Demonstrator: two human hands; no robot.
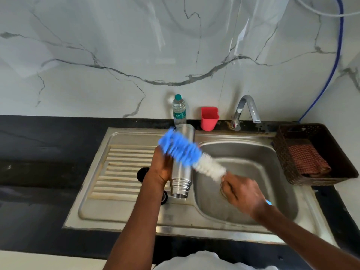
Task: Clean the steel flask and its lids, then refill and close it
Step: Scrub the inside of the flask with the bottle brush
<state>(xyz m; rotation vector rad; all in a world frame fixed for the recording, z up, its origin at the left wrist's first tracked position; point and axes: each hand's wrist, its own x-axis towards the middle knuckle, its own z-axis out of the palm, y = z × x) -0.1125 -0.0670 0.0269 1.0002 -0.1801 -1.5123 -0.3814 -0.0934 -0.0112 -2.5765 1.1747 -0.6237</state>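
L hand (162,166) has its grip wrapped round the steel flask (182,164), fingers curled on the far side, flask held w/ its threaded mouth toward the person and base away, above the seam between sink (243,217) bowl and drainboard. R hand (243,193) has its grip clamped on the handle of a bottle brush (191,157), blue and white bristles blurred, lying across the flask's upper side just beyond the L grip. Below the L wrist, two dark round lids (143,173) sit on the drainboard, partly hidden. Beyond both grips, at the back of the tabletop: water bottle (179,111), red cup (209,118), tap (245,111). Right of the R grip, a brown basket (288,164) w/ a checked cloth (308,159) inside.
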